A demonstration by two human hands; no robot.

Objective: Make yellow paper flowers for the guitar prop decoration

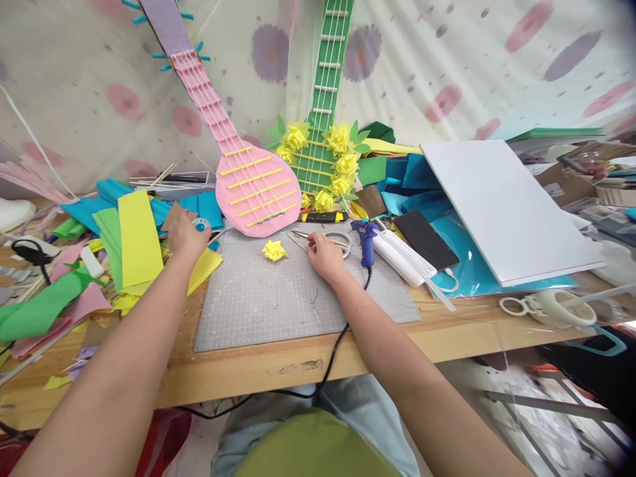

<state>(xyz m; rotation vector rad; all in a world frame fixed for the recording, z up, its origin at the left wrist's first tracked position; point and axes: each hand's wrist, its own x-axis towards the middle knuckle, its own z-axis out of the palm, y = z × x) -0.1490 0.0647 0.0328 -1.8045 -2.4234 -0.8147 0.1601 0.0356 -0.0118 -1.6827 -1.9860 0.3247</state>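
My left hand (pixel 185 236) reaches to the left edge of the cutting mat, beside a small brown piece (pixel 175 215) and a small pale-blue ring-shaped roll (pixel 201 224). Its fingers are mostly hidden behind the hand, so its grip is unclear. With bent fingers closed together, my right hand (pixel 325 256) lies over the scissors (pixel 346 244), whose handle loops show to its right and whose thin tips point left. A yellow paper flower (pixel 274 250) rests on the grey cutting mat (pixel 258 311) between my hands.
Behind the mat stand a pink paper lute (pixel 258 192) and a green one (pixel 325 99) with yellow flowers. A blue glue gun (pixel 366 240), white power strip (pixel 405 257), black phone (pixel 426 238) and white board (pixel 501 212) are right. Coloured paper (pixel 140 238) crowds the left.
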